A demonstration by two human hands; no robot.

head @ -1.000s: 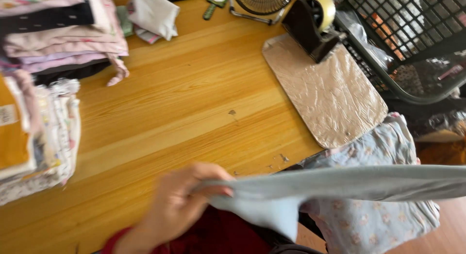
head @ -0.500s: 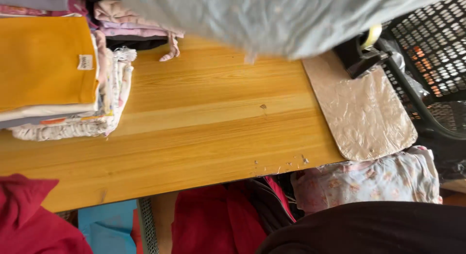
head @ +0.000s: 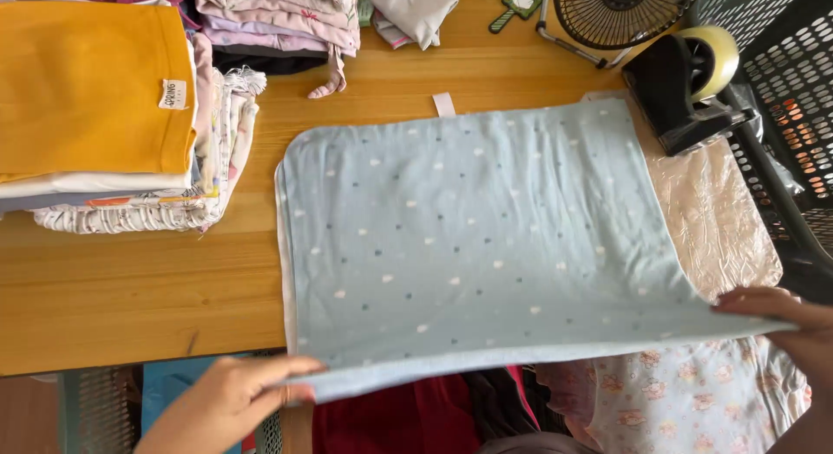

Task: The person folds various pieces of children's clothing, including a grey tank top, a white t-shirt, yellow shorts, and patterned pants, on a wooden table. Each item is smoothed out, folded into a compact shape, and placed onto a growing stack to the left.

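Your left hand point(head: 230, 400) and right hand point(head: 785, 319) each pinch a near corner of the pale blue dotted cloth point(head: 486, 246), spread flat on the wooden table point(head: 130, 280). It covers part of the silvery foil sheet point(head: 724, 228). A black tape dispenser point(head: 685, 85) stands just beyond; a folded yellow garment point(head: 91, 81) tops the stack to the left. Your right hand is cut off by the frame edge.

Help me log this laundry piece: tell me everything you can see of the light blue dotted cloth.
The light blue cloth looks like soft knit fabric, sprinkled with small white and dark dots, with a white edge along its left side and a small white tag at its far edge. It lies spread flat and roughly rectangular across the wooden table, its near edge hanging past the table's front. The left hand pinches the near left corner; the right hand grips the near right corner. Its right side overlaps a silvery mat.
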